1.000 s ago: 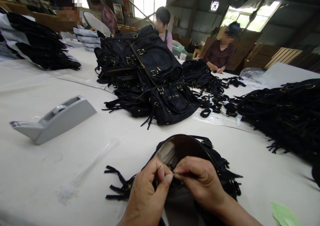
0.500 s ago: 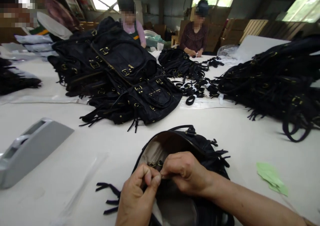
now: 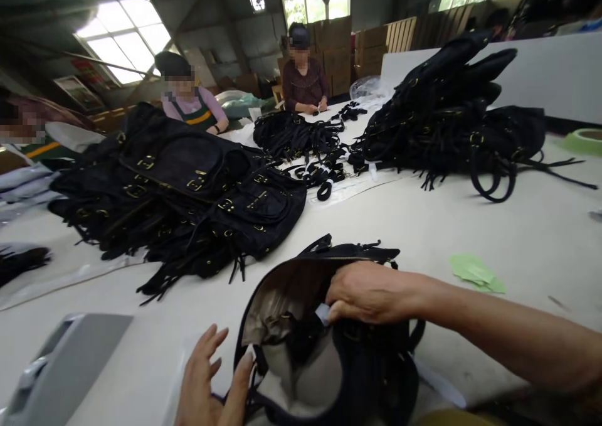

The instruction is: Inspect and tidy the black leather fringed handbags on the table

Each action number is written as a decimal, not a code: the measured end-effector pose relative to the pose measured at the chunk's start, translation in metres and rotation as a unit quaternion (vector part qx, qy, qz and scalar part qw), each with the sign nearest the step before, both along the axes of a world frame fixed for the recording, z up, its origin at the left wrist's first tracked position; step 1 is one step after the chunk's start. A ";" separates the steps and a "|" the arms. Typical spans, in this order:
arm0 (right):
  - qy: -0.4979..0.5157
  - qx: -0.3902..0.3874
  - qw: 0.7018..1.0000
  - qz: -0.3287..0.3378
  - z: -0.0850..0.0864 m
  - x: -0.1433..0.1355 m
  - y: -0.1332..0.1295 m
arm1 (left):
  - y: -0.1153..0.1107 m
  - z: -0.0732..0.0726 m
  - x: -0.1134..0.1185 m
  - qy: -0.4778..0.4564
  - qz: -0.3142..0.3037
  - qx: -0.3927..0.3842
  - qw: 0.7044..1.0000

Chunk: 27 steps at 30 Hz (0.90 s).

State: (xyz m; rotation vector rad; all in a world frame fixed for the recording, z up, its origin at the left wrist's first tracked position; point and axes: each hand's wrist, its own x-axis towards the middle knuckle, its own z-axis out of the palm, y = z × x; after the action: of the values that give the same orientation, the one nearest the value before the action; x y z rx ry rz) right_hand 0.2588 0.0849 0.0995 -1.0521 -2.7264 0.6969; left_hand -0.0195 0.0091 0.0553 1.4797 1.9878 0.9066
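Note:
An open black bag (image 3: 376, 369) with a beige lining lies on the table in front of me. My right hand (image 3: 364, 291) reaches into its mouth at the upper right, with its fingers closed at a small white piece (image 3: 322, 314) beside a dark strap bundle (image 3: 301, 338) inside the bag. Some fingertips are hidden in the bag. At the left rim, my left hand (image 3: 211, 376) has its fingers spread, its thumb close to the bag's edge, and nothing held.
Piles of black bags stand at the left (image 3: 188, 169) and right (image 3: 437, 125), with coiled straps (image 3: 324, 175) between them. A grey tape dispenser (image 3: 79, 369) sits front left, green paper (image 3: 475, 272) lies right. People work across the table.
My hands have moved apart; the left has opened and shifted left, the right has gone further into the bag. The white piece now shows. The camera view has turned right and tilted.

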 end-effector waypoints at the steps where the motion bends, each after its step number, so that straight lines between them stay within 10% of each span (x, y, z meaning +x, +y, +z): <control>1: -0.040 0.013 0.999 0.011 0.003 0.003 -0.004 | 0.000 0.002 0.002 0.003 -0.002 -0.030 1.000; 7: -0.150 0.143 0.977 -0.048 0.031 0.018 -0.003 | 0.010 0.016 -0.005 -0.005 -0.129 -0.115 0.985; 14: -0.065 0.373 0.910 -0.170 0.113 0.044 0.041 | 0.067 0.123 -0.029 0.230 0.027 0.044 0.972; 17: -0.070 0.385 0.904 -0.172 0.123 0.040 0.050 | 0.087 0.144 -0.028 0.226 0.040 0.062 0.971; 27: -0.208 0.144 0.966 -0.058 -0.004 0.063 0.053 | 0.097 0.040 -0.007 0.050 -0.168 -0.071 0.982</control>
State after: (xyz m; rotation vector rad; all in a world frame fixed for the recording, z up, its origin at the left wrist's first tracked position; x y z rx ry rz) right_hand 0.3221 0.1379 0.0959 -1.3990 -2.9422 0.0544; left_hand -0.0267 0.1066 0.0951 1.7367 1.7522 0.5461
